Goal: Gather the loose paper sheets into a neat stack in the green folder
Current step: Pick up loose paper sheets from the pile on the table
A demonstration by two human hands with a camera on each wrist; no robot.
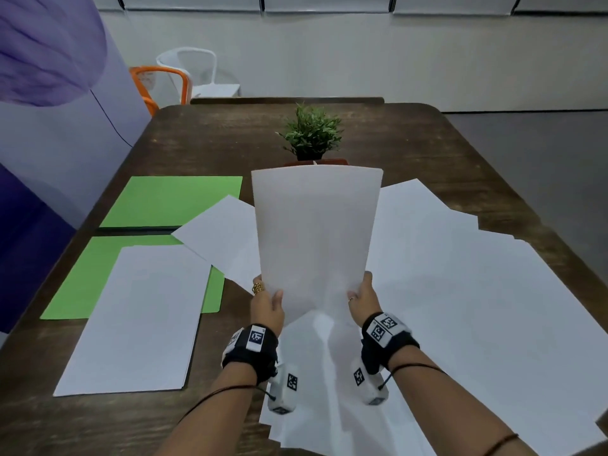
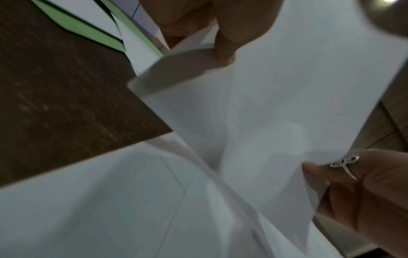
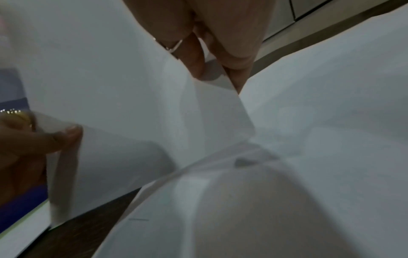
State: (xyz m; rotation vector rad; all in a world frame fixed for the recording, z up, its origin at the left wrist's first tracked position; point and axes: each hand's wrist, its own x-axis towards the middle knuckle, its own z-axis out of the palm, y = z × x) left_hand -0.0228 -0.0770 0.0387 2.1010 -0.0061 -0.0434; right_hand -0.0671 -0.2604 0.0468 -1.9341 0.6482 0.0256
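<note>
The held sheet [image 1: 316, 232] stands upright above the loose sheets [image 1: 460, 284] on the table [image 1: 204, 139], left hand [image 1: 267, 306] and right hand [image 1: 362, 299] each pinching a bottom corner. Only the head view shows the open green folder [image 1: 171, 200] off to the left, with a paper stack [image 1: 138, 317] on its near half. Wrist views are blurry, but they catch the thumbs [image 2: 313, 168] pressing on paper, plus a ring [image 3: 172, 45] on the right hand.

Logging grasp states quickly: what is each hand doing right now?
Left hand: grips the left edge of the upright paper sheets.
Right hand: grips the right edge of the same sheets.
</note>
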